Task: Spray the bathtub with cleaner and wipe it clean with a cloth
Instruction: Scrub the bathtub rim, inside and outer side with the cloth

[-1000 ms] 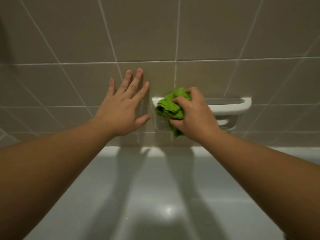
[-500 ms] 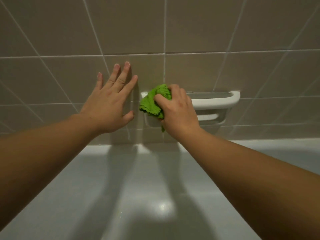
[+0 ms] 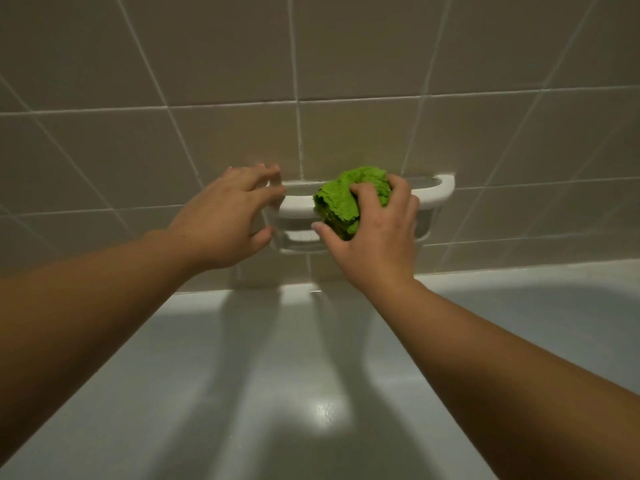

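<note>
Your right hand (image 3: 374, 233) gripped bunched green cloth (image 3: 349, 199) against white soap dish (image 3: 440, 192), 3 o'clock of left hand (image 3: 228, 220); left fingers loosely curled at dish's end, grasp unclear. Bathtub (image 3: 277, 393) at 6 o'clock.

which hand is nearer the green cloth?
Right. The right hand grips the green cloth against the soap dish; the left hand is apart, at the dish's left end.

Place: a home bathroom
Tub: white glossy bathtub (image 3: 277, 393) below
Wall: beige wall tiles (image 3: 346, 57) with pale grout
Fixture: white soap dish (image 3: 440, 192) set in wall
</note>
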